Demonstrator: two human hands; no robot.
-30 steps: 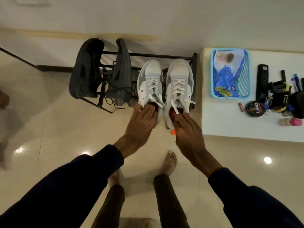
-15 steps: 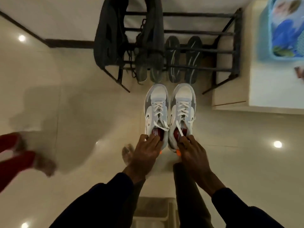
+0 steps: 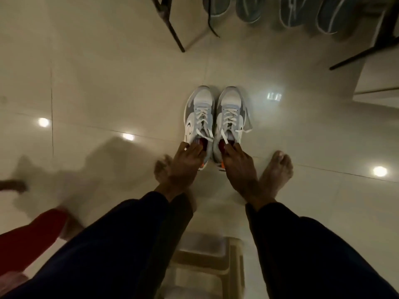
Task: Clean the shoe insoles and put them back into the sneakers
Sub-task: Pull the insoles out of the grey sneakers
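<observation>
Since half a second ago I have drawn the pair further from the shoe rack (image 3: pixel 171 26). It now sits at the top edge of the head view, well beyond my hands, and the blue basket has dropped out of sight. My grip on both shoes is unchanged.

My left hand (image 3: pixel 183 162) grips the heel collar of the left sneaker (image 3: pixel 199 113), with the fingers curled over the rim into the opening and the thumb on the outer side. My right hand (image 3: pixel 237 162) holds the right sneaker (image 3: pixel 232 113) the same way. My two hands are side by side, close but not touching. A red insole (image 3: pixel 203 143) shows just ahead of my fingertips in each shoe.

The toes point away from me. I cannot tell whether the soles rest on the tiled floor (image 3: pixel 108 83).

Both arms reach forward and down, sleeves to the wrists and backs of the hands up. My bare right foot (image 3: pixel 277 171) stands just outside my right hand. A stool (image 3: pixel 205 262) is below my wrists.
</observation>
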